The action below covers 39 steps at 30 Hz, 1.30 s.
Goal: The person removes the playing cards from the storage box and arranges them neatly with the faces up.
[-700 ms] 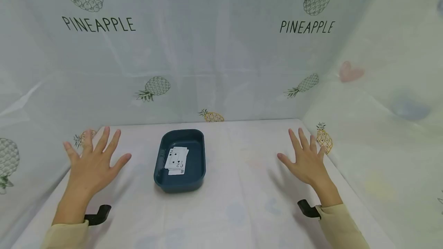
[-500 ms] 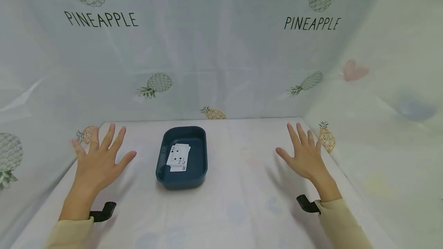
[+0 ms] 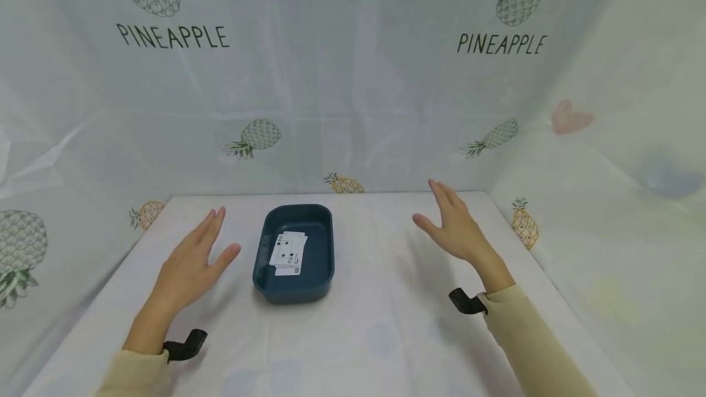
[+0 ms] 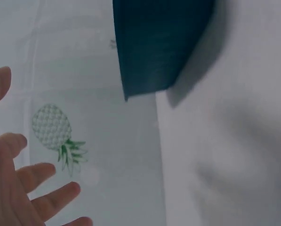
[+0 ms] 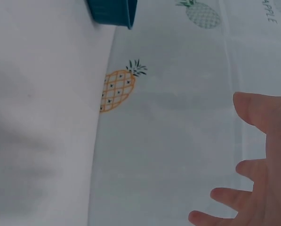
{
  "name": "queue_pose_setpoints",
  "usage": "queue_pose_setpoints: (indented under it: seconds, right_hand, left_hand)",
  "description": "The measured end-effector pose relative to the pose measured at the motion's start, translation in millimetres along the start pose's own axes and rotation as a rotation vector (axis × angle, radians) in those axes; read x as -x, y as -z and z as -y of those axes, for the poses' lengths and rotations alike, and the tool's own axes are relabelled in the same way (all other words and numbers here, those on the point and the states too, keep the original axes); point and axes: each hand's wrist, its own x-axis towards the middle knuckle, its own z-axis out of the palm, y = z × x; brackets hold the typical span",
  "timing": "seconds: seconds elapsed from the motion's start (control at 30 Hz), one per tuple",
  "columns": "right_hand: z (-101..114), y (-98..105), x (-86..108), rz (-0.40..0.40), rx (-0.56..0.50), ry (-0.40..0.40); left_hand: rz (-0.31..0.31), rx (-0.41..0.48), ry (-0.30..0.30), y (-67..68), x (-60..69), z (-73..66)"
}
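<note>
Lying in blue tub: playing cards (black 2 uppermost); hands spread either side.

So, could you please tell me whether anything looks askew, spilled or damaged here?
Nothing looks spilled or damaged. Only the playing cards inside the blue tray are slightly untidy: their edges do not line up, so the pile looks unsquared.

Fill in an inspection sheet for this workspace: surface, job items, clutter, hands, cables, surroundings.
Surface: white cover, faint coloured blotches.
Job items: dark blue tray holding overlapping playing cards.
Clutter: nothing seen.
Hands: left hand raised left of the tray, right hand raised to its right, farther off; both hold nothing, fingers extended.
Cables: nothing seen.
Surroundings: pale curtain with pineapple prints behind.
</note>
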Motion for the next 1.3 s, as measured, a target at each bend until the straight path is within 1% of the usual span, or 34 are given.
queue_pose_setpoints:
  seconds: [0.07, 0.17, 0.27, 0.33, 0.4, 0.47, 0.57, 0.63, 0.73, 0.83, 0.97, 1.07, 1.17, 1.3]
  right_hand:
    - [5, -4, -7.1, 0.013, -0.023, 0.006]
    - [13, -9, -17.3, 0.026, -0.05, 0.016]
    - [21, -14, -26.1, 0.031, -0.08, 0.021]
    - [27, -17, -31.7, 0.038, -0.11, 0.025]
    - [33, -22, -36.7, 0.044, -0.149, 0.032]
    - [39, -27, -41.6, 0.049, -0.185, 0.039]
    - [51, -36, -48.3, 0.057, -0.222, 0.053]
    - [59, -43, -52.8, 0.065, -0.234, 0.066]
    - [69, -56, -60.0, 0.085, -0.252, 0.087]
    - [78, -66, -66.2, 0.108, -0.284, 0.085]
    - [89, -77, -72.2, 0.126, -0.327, 0.076]
    - [98, -84, -76.8, 0.133, -0.338, 0.091]
    - [106, -92, -82.2, 0.146, -0.349, 0.11]
    - [117, -104, -88.7, 0.186, -0.391, 0.114]
  left_hand:
    - [0.034, 0.062, 0.03, -2.7, 0.9, -3.6]
    - [0.066, 0.143, 0.066, -9.4, 3.2, -7.4]
    - [0.078, 0.234, 0.087, -17.6, 6.0, -10.3]
    - [0.089, 0.303, 0.114, -22.3, 7.7, -13.9]
    - [0.117, 0.373, 0.156, -26.7, 8.9, -18.8]
    - [0.158, 0.44, 0.209, -30.7, 9.9, -24.3]
    - [0.223, 0.506, 0.275, -36.7, 11.8, -31.4]
    - [0.247, 0.537, 0.302, -39.7, 13.5, -34.3]
    - [0.259, 0.565, 0.333, -42.2, 16.4, -36.6]
    - [0.269, 0.608, 0.363, -43.2, 18.6, -38.0]
    - [0.282, 0.64, 0.382, -44.3, 18.9, -39.6]
    - [0.276, 0.651, 0.395, -45.9, 18.2, -40.2]
    - [0.281, 0.669, 0.426, -48.8, 17.9, -40.9]
    - [0.306, 0.71, 0.461, -54.0, 16.5, -43.0]
